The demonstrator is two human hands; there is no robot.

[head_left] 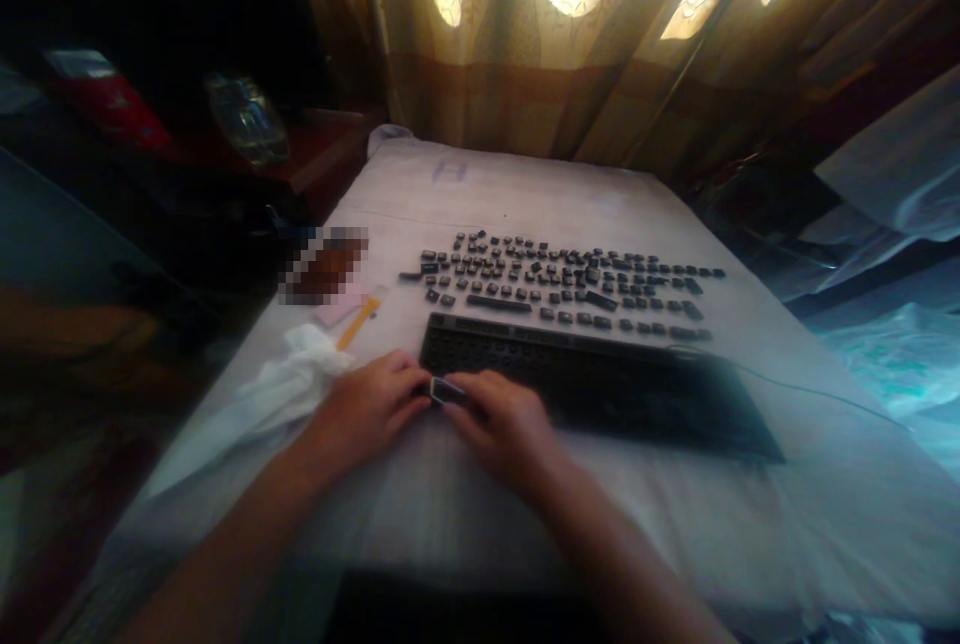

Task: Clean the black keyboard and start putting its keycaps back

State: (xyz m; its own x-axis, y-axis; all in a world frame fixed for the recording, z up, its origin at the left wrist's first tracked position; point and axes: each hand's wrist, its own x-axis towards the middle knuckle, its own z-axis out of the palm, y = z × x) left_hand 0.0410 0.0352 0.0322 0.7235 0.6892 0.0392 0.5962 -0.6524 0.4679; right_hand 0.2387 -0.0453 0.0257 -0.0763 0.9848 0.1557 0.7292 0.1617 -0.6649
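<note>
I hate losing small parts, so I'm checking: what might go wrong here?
The small dark piece between the left hand and right hand could slip and drop. The loose keycaps lie close together behind the keyboard, so a nudge might jumble them. The cable trails off to the right; a snag could drag the keyboard.

Cloth-covered table (555,194): black keyboard (607,389), loose keycaps (592,275) beyond, yellow tool (356,324), crumpled white cloth (300,374).
</note>
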